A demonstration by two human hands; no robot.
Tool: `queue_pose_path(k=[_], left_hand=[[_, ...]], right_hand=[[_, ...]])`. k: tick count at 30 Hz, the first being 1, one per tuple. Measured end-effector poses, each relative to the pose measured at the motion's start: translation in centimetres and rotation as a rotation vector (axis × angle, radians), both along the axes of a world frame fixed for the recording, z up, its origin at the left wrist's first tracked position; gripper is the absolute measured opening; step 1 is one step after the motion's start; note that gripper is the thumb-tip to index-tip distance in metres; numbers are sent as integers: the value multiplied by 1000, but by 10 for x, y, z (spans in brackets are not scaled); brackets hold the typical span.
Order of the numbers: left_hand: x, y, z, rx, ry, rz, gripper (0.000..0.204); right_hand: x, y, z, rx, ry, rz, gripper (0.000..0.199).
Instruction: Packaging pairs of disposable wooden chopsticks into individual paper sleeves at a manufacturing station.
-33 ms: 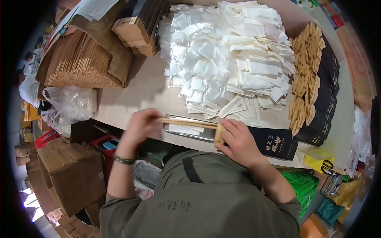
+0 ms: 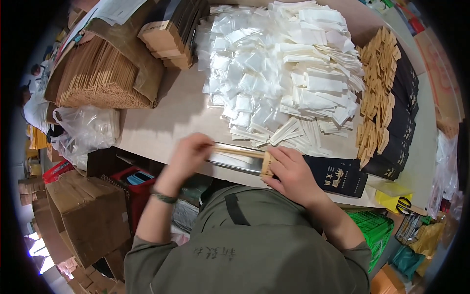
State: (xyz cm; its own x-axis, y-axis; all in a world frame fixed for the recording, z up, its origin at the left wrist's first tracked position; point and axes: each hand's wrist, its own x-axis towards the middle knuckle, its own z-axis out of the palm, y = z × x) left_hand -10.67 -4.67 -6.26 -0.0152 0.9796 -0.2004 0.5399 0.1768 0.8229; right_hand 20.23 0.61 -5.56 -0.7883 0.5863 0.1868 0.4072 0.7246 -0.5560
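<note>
My left hand (image 2: 192, 151) pinches the ends of a pair of wooden chopsticks (image 2: 240, 152) near the table's front edge. They lie along a shallow shiny metal tray (image 2: 249, 169), with a white packet (image 2: 230, 160) beside them. Their other ends meet the tan mouth of a black paper sleeve (image 2: 338, 176) with gold print. My right hand (image 2: 291, 176) grips this sleeve at its tan end, thumb below and fingers on top. How far the chopsticks reach inside the sleeve is hidden.
Behind the tray lie heaps of clear-wrapped packets (image 2: 245, 68) and white paper packets (image 2: 323, 73). Tan-topped black sleeves (image 2: 399, 117) overlap on the right. A carton of chopsticks (image 2: 98, 78) stands at left. Scissors (image 2: 404, 206) sit by a yellow box (image 2: 388, 197) at the right edge.
My left hand has moved right along the tray, pushing the chopsticks toward the sleeve. Less of their length shows. My right hand and the sleeve have barely shifted.
</note>
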Motion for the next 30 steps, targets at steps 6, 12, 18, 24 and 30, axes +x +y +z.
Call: queue_pose_path(k=[6,12,18,24,30], left_hand=[[54,1,-19,269,119,212,15],[97,8,-5,-62,-256,98,29],[78,2,41,480,509,-175,82],[58,8,29,206,577,-157,41],[93,-5,43,-165,-191,-361,36]], right_hand=[[-8,1,4,66,-33,-124,39],[-11,-1,-3,97,3,-79,38],[0,6,16,108,116,-32,27],[60,78,63,346,-208,-120,8],[109,47,52,-25,-282,-80,48]])
